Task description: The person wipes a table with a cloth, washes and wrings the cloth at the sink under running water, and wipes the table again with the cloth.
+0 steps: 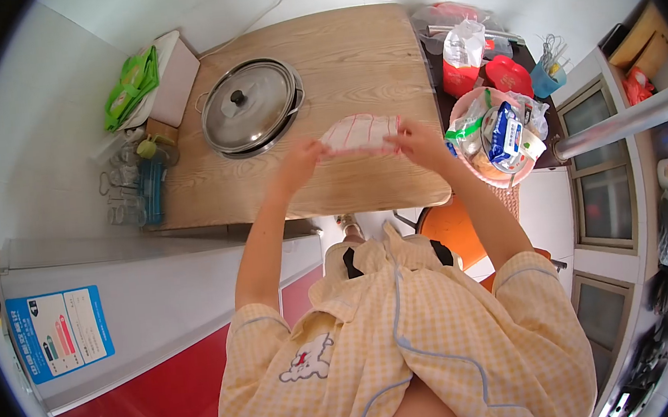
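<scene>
A white cloth with red stripes point(361, 134) is stretched between my two hands above the front part of the wooden table point(352, 62). My left hand point(303, 164) pinches its left end, a little blurred. At the other end, my right hand point(419, 144) has its fingers closed on the cloth's edge. Left of the cloth, farther back on the table, sits a round metal pan with a glass lid point(250, 104) and a black knob.
Glass mugs point(124, 198) and a white box point(174, 79) with a green bag point(133, 87) line the table's left side. On the right are a pink basin of packages point(465, 105), a red-and-white bag point(463, 59) and a blue cup with a whisk point(547, 78). An orange stool point(449, 233) stands below.
</scene>
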Demonstrator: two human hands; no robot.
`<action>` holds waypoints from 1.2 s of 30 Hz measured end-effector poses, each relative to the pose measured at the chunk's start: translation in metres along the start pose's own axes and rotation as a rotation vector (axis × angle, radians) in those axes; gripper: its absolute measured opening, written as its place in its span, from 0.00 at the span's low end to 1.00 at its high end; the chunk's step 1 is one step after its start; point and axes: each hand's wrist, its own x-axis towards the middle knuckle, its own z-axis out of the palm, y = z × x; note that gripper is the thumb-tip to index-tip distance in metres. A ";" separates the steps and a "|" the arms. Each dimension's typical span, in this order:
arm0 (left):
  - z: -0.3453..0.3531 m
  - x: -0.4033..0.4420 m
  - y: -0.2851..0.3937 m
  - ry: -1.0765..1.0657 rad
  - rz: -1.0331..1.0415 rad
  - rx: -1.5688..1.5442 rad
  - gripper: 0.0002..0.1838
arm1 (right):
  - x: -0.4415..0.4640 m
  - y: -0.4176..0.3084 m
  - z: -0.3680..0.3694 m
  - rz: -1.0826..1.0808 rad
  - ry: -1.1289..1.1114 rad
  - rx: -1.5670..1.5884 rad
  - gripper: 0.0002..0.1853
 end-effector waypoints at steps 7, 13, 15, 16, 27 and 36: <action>0.110 -0.093 -0.019 -0.310 -0.037 -0.034 0.10 | -0.106 -0.007 0.064 0.159 -0.566 -0.197 0.18; 0.173 -0.067 0.013 0.037 -0.317 0.138 0.24 | -0.093 -0.024 0.152 0.520 -0.103 -0.160 0.29; 0.183 -0.055 0.014 0.047 -0.396 0.187 0.27 | -0.084 -0.023 0.165 0.630 -0.118 -0.230 0.31; 0.185 -0.052 0.014 0.006 -0.447 0.237 0.28 | -0.082 -0.023 0.170 0.651 -0.132 -0.297 0.31; 0.172 0.117 -0.108 -0.046 -0.386 0.323 0.25 | 0.064 0.109 0.182 0.783 -0.125 -0.563 0.30; 0.178 0.283 -0.240 0.031 -0.258 0.426 0.25 | 0.203 0.262 0.195 0.757 -0.015 -0.636 0.30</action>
